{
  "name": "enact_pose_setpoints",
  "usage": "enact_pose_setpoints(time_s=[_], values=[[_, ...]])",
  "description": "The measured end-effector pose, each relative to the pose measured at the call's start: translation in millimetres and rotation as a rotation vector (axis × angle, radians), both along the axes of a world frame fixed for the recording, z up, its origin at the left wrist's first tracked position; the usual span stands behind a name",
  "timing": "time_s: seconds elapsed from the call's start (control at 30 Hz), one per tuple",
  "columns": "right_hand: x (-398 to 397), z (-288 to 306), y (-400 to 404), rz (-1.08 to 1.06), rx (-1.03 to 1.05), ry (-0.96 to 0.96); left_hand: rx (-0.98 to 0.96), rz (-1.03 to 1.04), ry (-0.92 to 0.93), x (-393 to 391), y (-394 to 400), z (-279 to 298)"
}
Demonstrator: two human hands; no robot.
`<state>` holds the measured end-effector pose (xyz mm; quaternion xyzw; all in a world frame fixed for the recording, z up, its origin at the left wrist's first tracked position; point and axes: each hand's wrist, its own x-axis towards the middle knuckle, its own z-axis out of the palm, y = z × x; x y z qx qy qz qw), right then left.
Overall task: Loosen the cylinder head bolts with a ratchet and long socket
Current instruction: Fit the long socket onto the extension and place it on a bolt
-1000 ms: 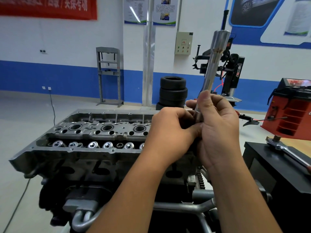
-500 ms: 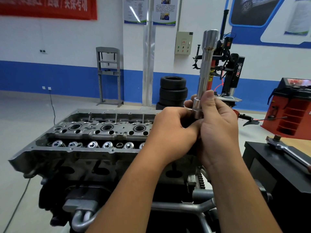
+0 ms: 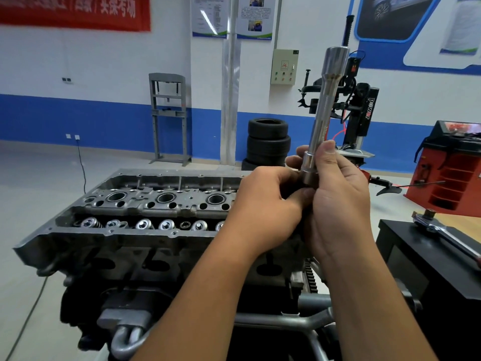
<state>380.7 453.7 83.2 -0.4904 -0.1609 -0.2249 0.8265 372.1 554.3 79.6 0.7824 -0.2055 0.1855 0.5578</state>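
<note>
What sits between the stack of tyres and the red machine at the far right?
In the head view, the upright long socket held in the right hand, and behind it the black tyre changer.

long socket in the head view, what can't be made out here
- Long socket: its lower end is hidden by the left hand and right hand, head view.
- What the left hand grips: covered by its own fingers.
- Ratchet on the black cabinet: handle cut off by the right edge.
</note>
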Motion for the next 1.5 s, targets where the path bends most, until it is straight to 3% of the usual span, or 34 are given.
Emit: enact_pose_setpoints(time_s=[0.53, 0.7, 0.9, 1.1, 1.5], values=[[-2, 1, 1, -0.041, -0.009, -0.007, -0.02, 0.07, -0.027, 1, 1, -2], [0, 0, 1, -0.036, -0.024, 0.011, -0.025, -0.042, 0.026, 0, 3, 0], [-3, 2, 1, -0.032, -0.008, -0.02, -0.027, 0.081, -0.034, 1, 0, -3], [-2, 3, 2, 0.004, 0.029, 0.014, 0.031, 0.001, 0.001, 0, 0, 1], [-1, 1, 2, -0.049, -0.006, 0.024, 0.158, 0.208, -0.069, -4, -7, -3]])
